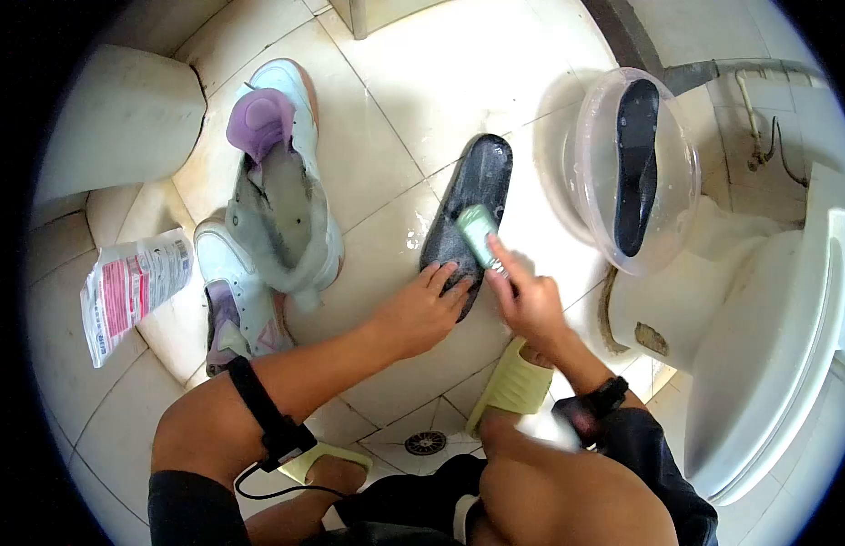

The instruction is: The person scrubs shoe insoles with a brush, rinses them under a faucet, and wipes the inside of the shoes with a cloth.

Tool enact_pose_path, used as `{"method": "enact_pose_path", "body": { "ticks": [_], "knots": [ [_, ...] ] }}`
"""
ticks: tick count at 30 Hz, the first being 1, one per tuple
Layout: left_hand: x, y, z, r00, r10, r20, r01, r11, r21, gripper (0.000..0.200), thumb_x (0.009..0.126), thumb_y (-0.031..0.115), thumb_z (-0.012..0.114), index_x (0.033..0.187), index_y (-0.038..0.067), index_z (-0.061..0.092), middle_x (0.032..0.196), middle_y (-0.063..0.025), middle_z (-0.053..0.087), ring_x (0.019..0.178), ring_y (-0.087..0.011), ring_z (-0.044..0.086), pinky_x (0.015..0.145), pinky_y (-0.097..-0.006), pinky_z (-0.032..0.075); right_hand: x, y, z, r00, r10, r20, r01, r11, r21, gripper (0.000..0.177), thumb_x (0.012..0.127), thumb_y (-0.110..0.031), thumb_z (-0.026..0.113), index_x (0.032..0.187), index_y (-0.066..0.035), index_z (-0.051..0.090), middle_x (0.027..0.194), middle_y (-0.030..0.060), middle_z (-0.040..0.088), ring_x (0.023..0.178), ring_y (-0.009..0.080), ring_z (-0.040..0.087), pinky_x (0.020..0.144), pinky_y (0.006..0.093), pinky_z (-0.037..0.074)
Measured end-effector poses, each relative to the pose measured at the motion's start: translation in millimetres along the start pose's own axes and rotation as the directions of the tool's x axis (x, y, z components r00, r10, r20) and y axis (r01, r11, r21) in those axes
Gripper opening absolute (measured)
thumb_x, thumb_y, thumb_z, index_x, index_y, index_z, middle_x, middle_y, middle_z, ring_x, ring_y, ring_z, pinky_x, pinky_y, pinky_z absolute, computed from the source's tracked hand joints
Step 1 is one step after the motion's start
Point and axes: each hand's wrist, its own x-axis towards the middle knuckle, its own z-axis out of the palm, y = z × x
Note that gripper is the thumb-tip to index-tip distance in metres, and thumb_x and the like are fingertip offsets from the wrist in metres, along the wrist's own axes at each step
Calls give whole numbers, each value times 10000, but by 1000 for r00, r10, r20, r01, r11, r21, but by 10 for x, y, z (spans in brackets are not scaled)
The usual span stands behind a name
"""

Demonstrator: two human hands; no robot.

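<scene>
A wet black insole [465, 205] lies flat on the tiled floor, with pale suds on its surface. My left hand [420, 309] rests on its lower end, fingers spread and pressed flat against it. My right hand [533, 305] is closed around the handle of a pale green brush [478, 232], whose head is on the middle of the insole. The brush's bristles are hidden beneath it. A second black insole [637, 168] sits in a clear plastic basin [684, 196] to the right. Left of my hands stand two white sneakers [327, 241] with lilac linings.
A white and pink printed packet [136, 291] lies at the far left beside the sneakers. The toilet [777, 355] takes up the right side, close to my right arm. A round floor drain [425, 443] lies between my feet, which wear yellow-green slippers [513, 387].
</scene>
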Motion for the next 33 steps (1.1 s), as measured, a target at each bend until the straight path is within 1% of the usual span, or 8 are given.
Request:
{"method": "enact_pose_path", "body": {
  "ticks": [5,11,17,19,21,25,29,33],
  "knots": [
    [-17,17,35,997,-44,-57,46,998,47,416,837,213,500,1174,-8,602,1334,-167,499,1252,-404,423,1049,-513,333,255,82,340,985,-115,-128,121,992,42,459,871,-185,625,1321,-199,536,623,158,622,471,277,590,430,382,462],
    [13,10,34,999,-7,-32,7,1000,-12,418,846,207,499,1179,-28,592,1339,-173,495,1246,-415,426,1042,-520,338,941,-42,22,972,231,-42,-232,972,-29,401,915,-234,541,1305,-138,537,644,198,621,541,371,607,535,459,491],
    [3,-3,45,1000,5,4,-5,999,37,420,851,228,509,1182,-21,587,1356,-181,475,1245,-411,413,1043,-521,339,-15,-36,197,996,-63,-69,68,996,65,484,848,-102,631,1320,-123,529,817,210,668,665,339,656,628,407,534],
    [5,21,89,1000,-12,-6,12,999,31,424,852,237,515,1184,-17,585,1359,-179,472,1248,-411,412,1044,-520,339,182,132,183,994,-11,-105,22,995,97,468,864,-138,619,1323,-144,529,806,198,670,648,338,653,619,411,532],
    [1,48,98,1000,-13,-8,13,1000,21,428,852,246,521,1187,-14,584,1363,-177,468,1251,-411,410,1044,-520,340,668,69,-56,939,339,58,-339,941,-16,394,931,-277,517,1305,-157,543,720,234,632,607,380,623,593,451,500],
    [25,6,67,1000,-9,-14,9,999,32,437,832,272,569,1177,6,596,1356,-163,474,1241,-410,418,1036,-517,350,904,-26,-166,919,394,-2,-393,916,78,382,929,-242,518,1290,-122,548,690,244,614,618,406,607,605,443,494],
    [27,-29,54,1000,-11,5,11,999,44,439,820,269,577,1172,9,599,1352,-159,478,1239,-405,423,1033,-511,354,-174,23,224,994,-31,-108,43,994,105,480,850,-118,611,1322,-120,525,861,201,667,690,338,649,652,412,526],
    [-1,35,112,999,-20,-43,22,999,46,458,811,278,581,1184,12,591,1351,-153,479,1230,-401,430,1030,-509,357,-67,165,118,997,74,17,-75,993,86,483,868,-133,583,1344,-126,504,842,185,669,689,311,652,662,398,528]
  ]
}}
